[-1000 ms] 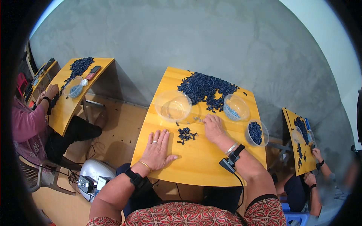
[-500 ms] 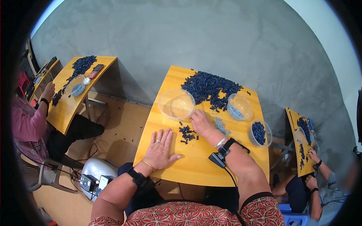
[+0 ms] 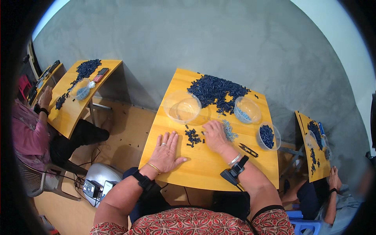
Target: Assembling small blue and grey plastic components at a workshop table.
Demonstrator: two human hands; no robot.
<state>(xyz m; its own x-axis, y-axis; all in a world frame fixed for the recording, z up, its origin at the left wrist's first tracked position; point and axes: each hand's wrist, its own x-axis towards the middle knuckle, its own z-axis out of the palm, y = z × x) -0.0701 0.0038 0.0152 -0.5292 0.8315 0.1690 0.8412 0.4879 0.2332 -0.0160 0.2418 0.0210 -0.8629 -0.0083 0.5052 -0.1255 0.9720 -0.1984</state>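
Note:
My left hand (image 3: 167,153) lies flat on the yellow table (image 3: 211,172), fingers stretched out and nothing under them that I can see. My right hand (image 3: 215,135) is closed, its fingers bent down on the tabletop. A dark bit shows at its fingertips, too small to tell whether it is held. To that hand's left is a small cluster of short dark blue tube-like pieces (image 3: 192,137). Just to its right lie loose light blue pieces (image 3: 229,131). A pair of black thread snips (image 3: 248,150) rests beside my right wrist.
A large heap of dark blue pieces (image 3: 215,89) covers the far side. Clear plastic bowls stand around: one on the left (image 3: 169,113), one with light blue pieces (image 3: 256,111), one with dark pieces (image 3: 277,143). Co-workers sit at a left table (image 3: 72,111) and a right table (image 3: 320,172).
My right hand has drawn back toward me and slightly right, away from the left bowl. The snips, hidden under my forearm before, now show. My left hand stays in place.

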